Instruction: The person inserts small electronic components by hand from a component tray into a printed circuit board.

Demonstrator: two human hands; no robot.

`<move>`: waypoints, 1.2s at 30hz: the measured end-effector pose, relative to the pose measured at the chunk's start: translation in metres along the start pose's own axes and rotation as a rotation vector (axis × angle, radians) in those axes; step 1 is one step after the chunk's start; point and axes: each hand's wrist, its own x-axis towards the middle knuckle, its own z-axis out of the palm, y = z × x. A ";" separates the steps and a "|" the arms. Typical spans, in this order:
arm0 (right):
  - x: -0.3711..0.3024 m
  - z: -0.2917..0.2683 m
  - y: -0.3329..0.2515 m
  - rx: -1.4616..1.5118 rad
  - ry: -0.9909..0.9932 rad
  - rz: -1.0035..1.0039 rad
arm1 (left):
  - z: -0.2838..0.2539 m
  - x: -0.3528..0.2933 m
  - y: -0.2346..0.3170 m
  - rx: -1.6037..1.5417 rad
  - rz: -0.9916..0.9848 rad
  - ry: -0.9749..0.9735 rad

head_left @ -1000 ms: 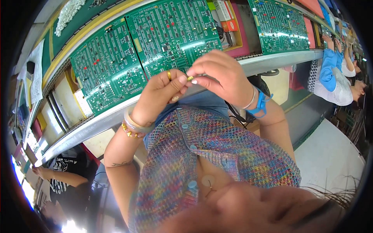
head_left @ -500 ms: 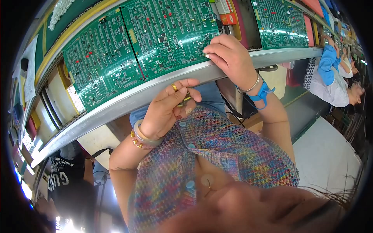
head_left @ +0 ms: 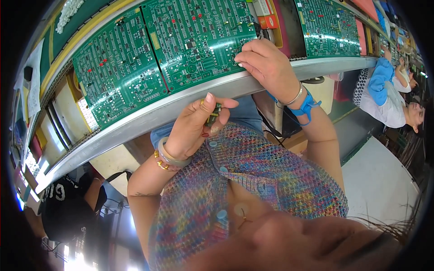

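Observation:
My right hand (head_left: 266, 65) bends over the near right corner of a green circuit board (head_left: 199, 40), thumb and forefinger pinched together at its edge. Whatever the pinch holds is too small to make out. In front of the metal rail, my left hand (head_left: 199, 118) cups several small green and gold electronic components (head_left: 214, 114) in its curled fingers, the thumb raised above them. Another green circuit board (head_left: 120, 72) lies to the left, side by side with the first. Both boards carry many small parts, some red.
A silver metal rail (head_left: 149, 105) runs along the boards' near edge. Further right lies another green board (head_left: 327, 29). Red and white boxes (head_left: 266, 20) stand behind my right hand. One person (head_left: 72, 203) is at the lower left; another (head_left: 389, 95) sits at the right.
My left thumb has lifted and the left fingers have opened a little, showing more of the components. My right hand stays at the board's corner. The person at the lower left has shifted.

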 end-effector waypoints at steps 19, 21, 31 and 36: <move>0.022 -0.004 -0.063 0.153 -0.025 -0.149 | 0.004 -0.001 0.010 0.008 0.074 0.146; 0.026 0.000 -0.065 0.080 -0.001 -0.212 | 0.008 -0.002 0.015 0.033 0.091 0.183; 0.115 -0.007 -0.012 0.030 0.100 -0.079 | -0.017 -0.042 0.060 0.678 0.362 0.304; 0.139 0.002 0.002 -0.009 0.125 -0.074 | -0.022 -0.043 0.066 1.177 0.424 0.506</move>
